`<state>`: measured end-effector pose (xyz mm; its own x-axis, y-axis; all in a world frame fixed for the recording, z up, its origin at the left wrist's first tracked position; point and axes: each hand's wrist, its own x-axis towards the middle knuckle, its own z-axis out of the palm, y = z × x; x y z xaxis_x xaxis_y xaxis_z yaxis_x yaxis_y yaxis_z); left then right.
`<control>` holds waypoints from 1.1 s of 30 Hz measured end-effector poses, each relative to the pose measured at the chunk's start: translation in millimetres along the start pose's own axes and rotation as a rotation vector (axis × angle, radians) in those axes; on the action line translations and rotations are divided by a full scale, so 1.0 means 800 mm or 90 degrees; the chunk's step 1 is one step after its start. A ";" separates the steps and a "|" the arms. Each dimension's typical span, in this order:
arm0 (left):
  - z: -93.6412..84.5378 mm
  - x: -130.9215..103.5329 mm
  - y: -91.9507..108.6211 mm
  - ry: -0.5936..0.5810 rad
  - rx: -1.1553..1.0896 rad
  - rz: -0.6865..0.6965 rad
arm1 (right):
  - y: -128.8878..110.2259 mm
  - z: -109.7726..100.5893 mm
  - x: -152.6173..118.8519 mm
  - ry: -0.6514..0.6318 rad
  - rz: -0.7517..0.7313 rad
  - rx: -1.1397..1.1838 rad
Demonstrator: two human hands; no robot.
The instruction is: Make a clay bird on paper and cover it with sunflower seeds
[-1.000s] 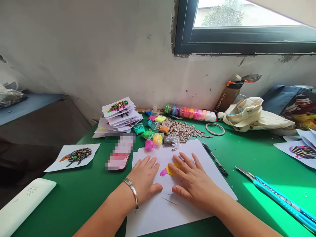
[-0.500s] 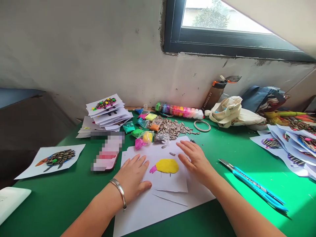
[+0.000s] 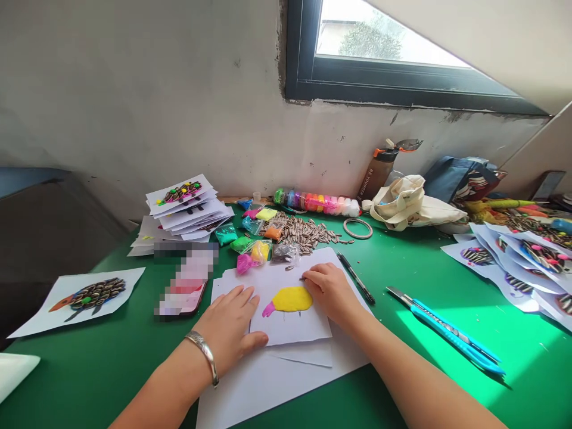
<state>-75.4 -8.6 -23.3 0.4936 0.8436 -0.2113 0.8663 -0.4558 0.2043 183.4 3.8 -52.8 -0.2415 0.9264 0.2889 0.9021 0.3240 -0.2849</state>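
Observation:
My left hand (image 3: 230, 322) lies flat with fingers spread, on the left edge of a small white sheet (image 3: 290, 335). That sheet bears a yellow clay body (image 3: 292, 299) with a pink clay head (image 3: 269, 309) and drawn legs below. My right hand (image 3: 333, 292) is closed in a pinch at the sheet's upper right, its fingertips on a striped sunflower seed (image 3: 302, 279). Another seed (image 3: 289, 268) lies just above on the paper. Larger white paper (image 3: 241, 396) is spread underneath. A black pen (image 3: 356, 278) rests right of my right hand.
Behind the sheets are clay bags (image 3: 260, 252) and a seed pile (image 3: 308, 233). A blue utility knife (image 3: 447, 333), blade out, lies right. Finished pictures are stacked left (image 3: 183, 208) and right (image 3: 522, 262). A phone (image 3: 187, 286) is left; a bottle (image 3: 378, 173) stands behind.
My right hand has gone from open above the paper to a pinch on the seed, uncovering the pen. My left hand stays flat on the sheet. The view has shifted slightly right.

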 end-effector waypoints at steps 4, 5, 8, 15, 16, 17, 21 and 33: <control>0.000 -0.002 -0.002 0.001 0.012 0.007 | 0.004 0.007 0.000 0.017 -0.005 -0.008; -0.002 -0.003 -0.003 0.001 0.014 0.010 | 0.004 0.008 0.000 0.018 -0.005 -0.007; -0.016 -0.010 -0.002 0.016 0.020 0.011 | 0.003 0.010 -0.001 0.017 0.003 -0.010; -0.041 -0.007 0.044 0.139 0.073 0.092 | 0.003 0.012 -0.002 0.010 -0.001 -0.038; -0.039 -0.002 0.055 0.114 0.075 0.116 | 0.003 0.012 -0.002 0.010 0.000 -0.039; -0.034 0.003 0.065 0.078 0.073 0.139 | 0.002 0.012 -0.002 0.009 0.002 -0.040; -0.002 0.023 0.081 0.026 0.064 0.147 | -0.001 0.010 -0.001 0.010 0.012 -0.043; 0.063 0.025 0.053 0.180 0.106 0.237 | 0.001 0.016 0.000 0.016 0.023 -0.048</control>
<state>-25.4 -25.2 -67.1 0.7516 0.6489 0.1187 0.6474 -0.7601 0.0558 179.8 6.1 -64.7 -0.2006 0.9318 0.3026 0.9346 0.2746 -0.2260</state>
